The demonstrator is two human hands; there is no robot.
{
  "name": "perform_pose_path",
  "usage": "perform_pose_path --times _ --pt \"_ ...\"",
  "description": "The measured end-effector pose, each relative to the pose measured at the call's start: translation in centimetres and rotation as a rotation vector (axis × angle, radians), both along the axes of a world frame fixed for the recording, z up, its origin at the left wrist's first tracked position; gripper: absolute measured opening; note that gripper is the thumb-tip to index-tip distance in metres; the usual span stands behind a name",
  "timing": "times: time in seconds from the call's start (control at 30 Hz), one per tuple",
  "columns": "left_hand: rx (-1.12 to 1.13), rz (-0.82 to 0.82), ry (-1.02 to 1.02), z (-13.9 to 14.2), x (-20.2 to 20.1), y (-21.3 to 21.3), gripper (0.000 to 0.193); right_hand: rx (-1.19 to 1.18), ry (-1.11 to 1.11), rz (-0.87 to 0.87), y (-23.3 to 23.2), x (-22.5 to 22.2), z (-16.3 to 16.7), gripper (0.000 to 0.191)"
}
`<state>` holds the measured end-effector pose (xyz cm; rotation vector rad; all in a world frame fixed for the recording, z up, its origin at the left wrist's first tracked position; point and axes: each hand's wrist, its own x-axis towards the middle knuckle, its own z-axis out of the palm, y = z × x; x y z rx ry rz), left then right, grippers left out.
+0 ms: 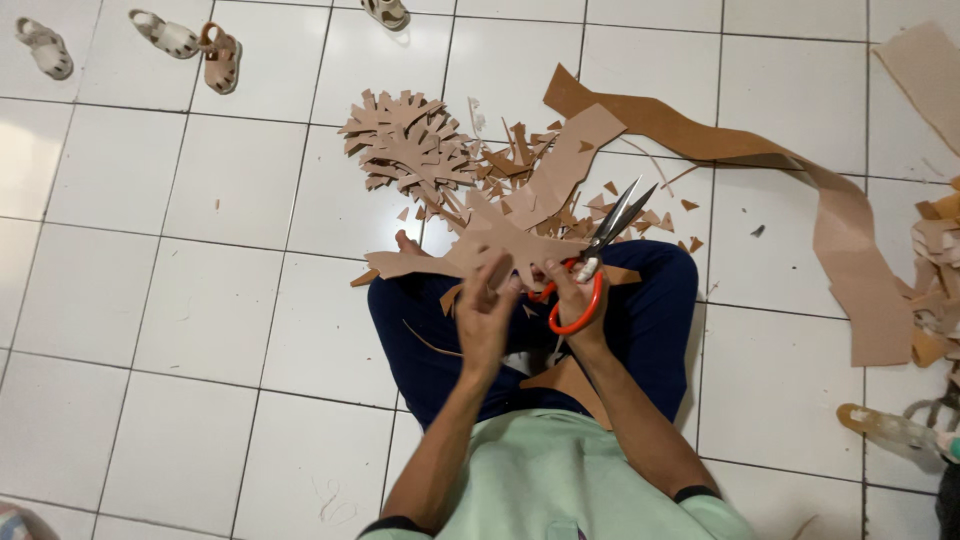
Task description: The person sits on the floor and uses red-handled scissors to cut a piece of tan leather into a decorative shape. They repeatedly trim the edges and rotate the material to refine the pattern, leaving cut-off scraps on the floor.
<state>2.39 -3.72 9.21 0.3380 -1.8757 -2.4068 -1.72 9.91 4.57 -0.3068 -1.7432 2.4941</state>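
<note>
Your right hand grips orange-handled scissors (blades parted). Your left hand, fingers loosely spread, steadies the tan sheet.

Scissors: orange-red handle loops, silver-grey blades. Cut sheet piece: tan-pink, plain, unpatterned. Long strip: deeper brown on upper run, paler tan-pink lower down. Scrap pile: same tan-pink, mixed with darker brown slivers. Trousers: dark navy blue. Shirt: pale mint green, dark cuff edges. Floor tiles: glossy white, grid of thin grey grout lines. Small sandals: one tan-brown, others off-white with darker spots.
</note>
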Motion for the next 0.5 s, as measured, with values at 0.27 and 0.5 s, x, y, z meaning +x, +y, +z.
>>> perform_pose_path --times 0.27,0.5 --pt "-0.153 0.160 0.144 -2.3 -4.4 -4.1 0.050 0.320 0.296 0.261 0.3 4.9 -1.5 0.045" --pt "-0.365 0.099 0.239 1.1 -4.1 -4.5 0.051 0.586 0.065 0.548 2.4 4.7 2.0 0.053"
